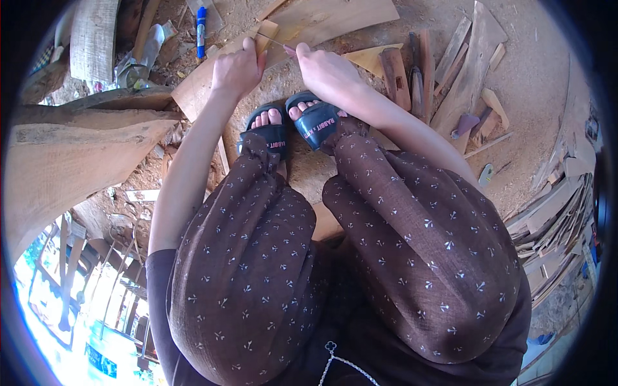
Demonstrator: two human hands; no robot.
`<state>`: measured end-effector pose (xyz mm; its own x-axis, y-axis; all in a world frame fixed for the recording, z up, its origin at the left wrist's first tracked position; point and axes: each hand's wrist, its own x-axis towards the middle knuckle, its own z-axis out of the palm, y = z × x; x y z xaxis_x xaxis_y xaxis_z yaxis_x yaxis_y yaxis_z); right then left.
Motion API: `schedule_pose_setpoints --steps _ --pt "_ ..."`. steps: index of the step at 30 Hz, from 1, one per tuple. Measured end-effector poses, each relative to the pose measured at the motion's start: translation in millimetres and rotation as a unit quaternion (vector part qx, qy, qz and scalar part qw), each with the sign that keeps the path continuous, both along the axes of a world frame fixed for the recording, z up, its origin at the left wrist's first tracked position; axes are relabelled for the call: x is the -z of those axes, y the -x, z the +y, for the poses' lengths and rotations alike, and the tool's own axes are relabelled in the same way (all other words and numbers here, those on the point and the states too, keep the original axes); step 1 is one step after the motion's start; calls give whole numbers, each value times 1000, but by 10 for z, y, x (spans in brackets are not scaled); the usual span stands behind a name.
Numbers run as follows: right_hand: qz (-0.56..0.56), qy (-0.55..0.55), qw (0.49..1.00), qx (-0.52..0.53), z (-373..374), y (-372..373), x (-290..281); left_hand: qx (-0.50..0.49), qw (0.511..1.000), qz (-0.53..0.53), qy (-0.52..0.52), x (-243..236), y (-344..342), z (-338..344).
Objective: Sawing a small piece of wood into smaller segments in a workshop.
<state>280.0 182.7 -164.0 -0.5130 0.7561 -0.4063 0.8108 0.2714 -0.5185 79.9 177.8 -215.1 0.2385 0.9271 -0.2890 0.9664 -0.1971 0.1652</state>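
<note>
Near the top middle, past the person's feet, the right grip point(325, 69) pinches a thin tool point(275, 42). Its fingers are bent around the end, and the tool sticks out to the left. It is too small to tell what kind of tool it is. The tool lies across a small yellow wood block point(269, 28). The left grip point(235, 72) is just beside that block, with its thumb up and its fingers curled. I cannot tell if it pinches the block, because the hand hides its fingertips.

Under the block is a wide, flat board point(341, 19). Left of the board's middle, a blue marker point(201, 32) points up and down. A yellow wedge of wood point(372, 61) sits right of the right hand, next to brown wood scraps point(394, 77).

Below the hands are 2 dark sandals point(315, 132) on the person's feet, then 2 bent knees in brown pants point(425, 257) with little white marks. At the far left is a big wood slab point(71, 154). Far right, thin wood strips point(553, 225) make a messy pile on the dirt floor point(528, 83).
</note>
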Motion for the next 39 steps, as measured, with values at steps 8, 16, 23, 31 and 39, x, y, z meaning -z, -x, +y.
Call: schedule_pose_setpoints --steps 8,16,23,31,39 --pt "-13 23 999 24 -108 -215 -74 -17 1000 -4 -7 6 -9 -2" --pt "-26 1 1000 3 11 -75 -83 -36 999 -41 -1 7 25 12" --pt "-20 -3 999 -27 154 5 23 -24 999 -28 -8 0 -5 9" --pt "-31 -26 999 -31 173 67 10 -51 998 -18 28 -26 -29 13" --pt "-38 -3 999 16 -174 -321 -191 -28 999 -43 -10 52 18 -18"
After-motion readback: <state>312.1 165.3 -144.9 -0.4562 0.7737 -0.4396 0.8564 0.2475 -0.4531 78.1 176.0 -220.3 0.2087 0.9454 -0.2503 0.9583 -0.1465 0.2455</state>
